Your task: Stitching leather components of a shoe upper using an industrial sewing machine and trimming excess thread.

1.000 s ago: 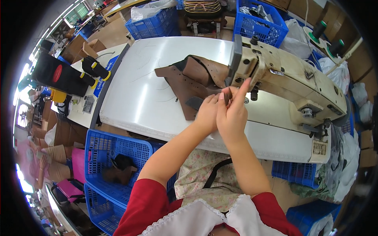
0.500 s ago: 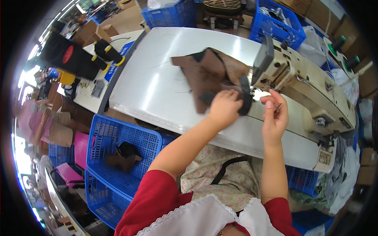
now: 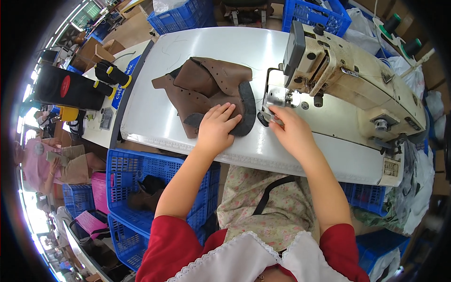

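A brown leather shoe upper, with a dark curved edge band and rows of small holes, lies on the white sewing table. My left hand rests on its near part, fingers stretched over the leather. To the right, beside the presser foot of the sewing machine, my right hand has thumb and fingers pinched. By its fingertips shows a small dark piece with something shiny next to it; their kind is unclear. The upper and my right hand are apart.
Blue baskets stand below the table at left, brown pieces in one. Thread spools stand behind the machine. A side table at left carries black-and-yellow cones. A seated person is far left.
My left hand has slid the shoe upper leftward, away from the machine's needle area. My right hand has come down and left to the table surface by the presser foot.
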Demonstrator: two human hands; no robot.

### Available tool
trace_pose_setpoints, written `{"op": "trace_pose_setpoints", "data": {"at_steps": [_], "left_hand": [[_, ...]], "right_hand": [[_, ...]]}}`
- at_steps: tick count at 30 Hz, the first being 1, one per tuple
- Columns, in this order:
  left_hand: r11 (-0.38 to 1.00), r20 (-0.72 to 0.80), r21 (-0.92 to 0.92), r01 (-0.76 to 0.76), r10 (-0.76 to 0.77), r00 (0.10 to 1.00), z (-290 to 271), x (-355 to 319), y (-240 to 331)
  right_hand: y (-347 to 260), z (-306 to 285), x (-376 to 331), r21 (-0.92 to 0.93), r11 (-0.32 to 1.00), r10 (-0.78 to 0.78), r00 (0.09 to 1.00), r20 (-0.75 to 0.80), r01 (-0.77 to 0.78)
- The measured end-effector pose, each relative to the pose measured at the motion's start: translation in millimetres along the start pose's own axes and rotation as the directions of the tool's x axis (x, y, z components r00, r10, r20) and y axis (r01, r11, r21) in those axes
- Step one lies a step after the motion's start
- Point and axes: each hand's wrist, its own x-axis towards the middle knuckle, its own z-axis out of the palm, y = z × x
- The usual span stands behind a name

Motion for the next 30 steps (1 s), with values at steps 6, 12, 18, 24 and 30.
{"op": "trace_pose_setpoints", "data": {"at_steps": [6, 12, 18, 24, 30], "left_hand": [[0.999, -0.031, 0.011, -0.031, 0.032, 0.999, 2, 0, 1], [0.999, -0.039, 0.008, -0.049, 0.049, 0.998, 2, 2, 2], [0.998, -0.024, 0.024, -0.062, 0.062, 0.998, -1, 4, 3], [0.998, -0.019, 0.019, -0.067, 0.068, 0.998, -2, 6, 3], [0.998, -0.014, 0.020, -0.065, 0.065, 0.998, -2, 6, 4]], "right_hand": [[-14, 33, 20, -0.018, 0.997, 0.070, 0.997, 0.035, -0.070], [0, 50, 23, -0.010, 0.998, 0.068, 0.995, -0.069, -0.069], [-6, 50, 28, 0.022, 0.997, 0.077, 0.996, -0.053, -0.076], [-3, 53, 33, 0.117, 0.986, 0.125, 0.992, -0.035, -0.120], [0, 55, 36, 0.188, 0.970, 0.167, 0.985, -0.043, -0.156]]}}
